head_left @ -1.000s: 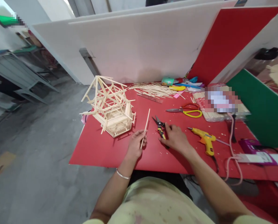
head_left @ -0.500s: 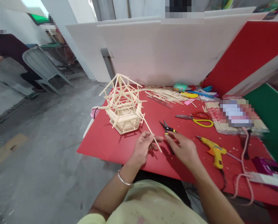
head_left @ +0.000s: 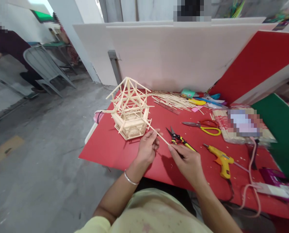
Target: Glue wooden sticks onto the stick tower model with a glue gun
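Note:
A thin wooden stick (head_left: 163,139) slants between my two hands, its far end by the right side of a stick-built model (head_left: 130,110) with a peaked, open roof frame. My left hand (head_left: 148,145) pinches the stick near its middle, close to the model's front right corner. At the near end, the thumb and fingers of my right hand (head_left: 185,158) are closed on the same stick. Just beyond my right hand lie black and yellow snips (head_left: 175,136) with their blades apart, the handles partly covered by the hand.
Scissors (head_left: 202,125), a yellow glue gun (head_left: 220,158) and a wrapped pack of sticks (head_left: 223,126) lie on the right of the red table (head_left: 103,149). Loose sticks (head_left: 171,98) and a ruler (head_left: 168,108) are behind. White boards (head_left: 178,55) stand at the back.
My right hand has moved off the snips and taken hold of the stick's near end. The stick now lies at a flatter slant. My left hand still pinches it.

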{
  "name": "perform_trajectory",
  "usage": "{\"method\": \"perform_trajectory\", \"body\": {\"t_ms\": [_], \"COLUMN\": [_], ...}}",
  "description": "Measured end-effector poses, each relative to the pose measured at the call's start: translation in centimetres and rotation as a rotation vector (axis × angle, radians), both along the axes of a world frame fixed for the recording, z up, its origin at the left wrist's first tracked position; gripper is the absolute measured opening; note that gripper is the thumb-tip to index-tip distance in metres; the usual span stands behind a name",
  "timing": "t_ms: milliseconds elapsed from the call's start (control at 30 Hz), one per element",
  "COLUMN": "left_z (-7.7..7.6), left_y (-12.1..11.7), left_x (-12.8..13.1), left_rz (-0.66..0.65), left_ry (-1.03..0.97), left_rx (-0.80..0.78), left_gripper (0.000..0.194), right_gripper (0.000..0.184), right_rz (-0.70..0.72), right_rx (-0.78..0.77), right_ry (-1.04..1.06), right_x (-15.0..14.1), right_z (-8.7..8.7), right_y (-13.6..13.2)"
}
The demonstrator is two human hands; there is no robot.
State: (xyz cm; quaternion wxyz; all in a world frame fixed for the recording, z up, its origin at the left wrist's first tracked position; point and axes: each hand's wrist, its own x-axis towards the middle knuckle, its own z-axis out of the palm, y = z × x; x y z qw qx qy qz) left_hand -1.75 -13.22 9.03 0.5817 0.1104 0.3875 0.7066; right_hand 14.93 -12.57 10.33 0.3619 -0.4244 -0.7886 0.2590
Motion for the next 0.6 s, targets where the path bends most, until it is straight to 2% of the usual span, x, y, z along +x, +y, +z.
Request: {"method": "perform_trajectory", "body": {"t_ms": [167, 300, 367, 467, 533, 600], "left_z": [0.2, -0.4, -0.4, 0.2, 0.8, 1.2], "left_y": [0.2, 0.1, -0.1, -0.7, -1.2, -1.7], "left_x": [-0.2, -0.1, -0.3, -0.9, -1.3, -1.8], "left_rz": [-0.013, 0.012, 0.036, 0.034, 0.025, 0.104], "left_ry": [-0.002, 0.088, 0.359, 1.092, 1.521, 1.716], "left_rx": [0.010, 0.002, 0.043, 0.268, 0.459, 0.579], "left_gripper": [0.047, 0.042, 0.034, 0.019, 0.016, 0.018], "right_gripper": [0.020, 0.022, 0.025, 0.031, 0.035, 0.032], "right_rz": [0.002, 0.040, 0.042, -0.038, -0.014, 0.056], "right_rx": [0.072, 0.016, -0.041, -0.134, -0.246, -0.356], "right_ry": [0.056, 0.026, 0.030, 0.140, 0.245, 0.380], "right_x": [0.0, 0.1, 0.3, 0.4, 0.4, 0.2], "right_z": [-0.3, -0.5, -0.2, 0.6, 1.1, 1.3], "right_y": [0.1, 0.3, 0.6, 1.4, 2.0, 2.3]}}
